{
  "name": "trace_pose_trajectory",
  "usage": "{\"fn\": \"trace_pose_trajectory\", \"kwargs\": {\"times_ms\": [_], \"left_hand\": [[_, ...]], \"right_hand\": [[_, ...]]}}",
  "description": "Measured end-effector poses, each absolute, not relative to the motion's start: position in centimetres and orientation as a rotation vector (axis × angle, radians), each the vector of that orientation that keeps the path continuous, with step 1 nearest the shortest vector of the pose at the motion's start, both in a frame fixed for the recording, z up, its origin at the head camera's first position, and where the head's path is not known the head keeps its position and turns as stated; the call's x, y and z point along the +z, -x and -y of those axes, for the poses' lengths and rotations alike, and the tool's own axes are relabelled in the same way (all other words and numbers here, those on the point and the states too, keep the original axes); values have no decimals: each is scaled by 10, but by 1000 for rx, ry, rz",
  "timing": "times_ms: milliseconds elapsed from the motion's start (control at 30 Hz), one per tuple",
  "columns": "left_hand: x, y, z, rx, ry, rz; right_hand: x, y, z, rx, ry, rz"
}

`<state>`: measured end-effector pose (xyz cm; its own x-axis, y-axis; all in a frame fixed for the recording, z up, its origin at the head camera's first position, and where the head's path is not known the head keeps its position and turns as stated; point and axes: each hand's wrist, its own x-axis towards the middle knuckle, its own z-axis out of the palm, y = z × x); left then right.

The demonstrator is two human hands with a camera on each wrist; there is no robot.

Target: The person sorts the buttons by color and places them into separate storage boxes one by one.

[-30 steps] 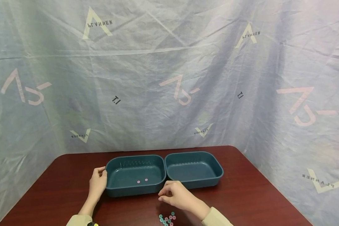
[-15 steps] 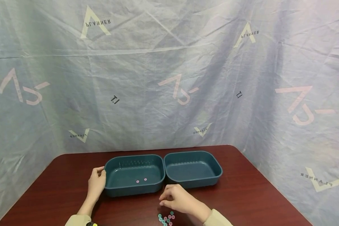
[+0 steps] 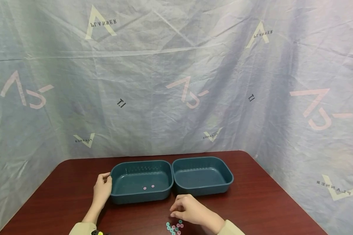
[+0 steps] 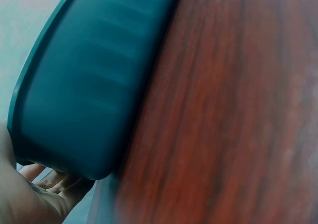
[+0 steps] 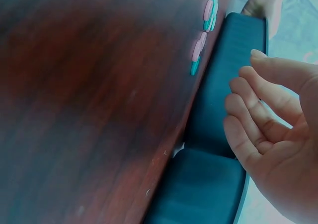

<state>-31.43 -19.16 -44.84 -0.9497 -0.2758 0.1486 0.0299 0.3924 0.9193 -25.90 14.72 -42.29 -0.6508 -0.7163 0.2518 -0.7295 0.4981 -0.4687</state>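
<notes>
Two teal plastic trays stand side by side on the table in the head view. My left hand (image 3: pixel 102 190) holds the outer end of the left tray (image 3: pixel 139 197), with fingers against its outer wall in the left wrist view (image 4: pixel 79 95). Two pink buttons (image 3: pixel 144 188) lie on that tray's floor. My right hand (image 3: pixel 191 210) hovers in front of the right tray (image 3: pixel 203 189), its fingers loosely bent and nothing between them. Just below its fingertips, several small pink and teal buttons (image 3: pixel 173 227) lie grouped on the table.
A reddish-brown wooden table (image 3: pixel 261 205) bears everything. Grey printed cloth (image 3: pixel 153 130) hangs behind it and along both sides. The right tray has no buttons visible inside.
My right hand has drawn back from the trays' front edge, lower and slightly rightward, closer to the loose buttons. The left hand stays at the left tray's end.
</notes>
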Motion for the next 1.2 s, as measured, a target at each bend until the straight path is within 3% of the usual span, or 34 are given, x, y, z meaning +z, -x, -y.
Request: {"fn": "trace_pose_trajectory", "kwargs": {"times_ms": [1200], "left_hand": [[-448, 315, 191, -1573, -227, 2355]], "right_hand": [[-427, 250, -157, 701, -1401, 2727]]}}
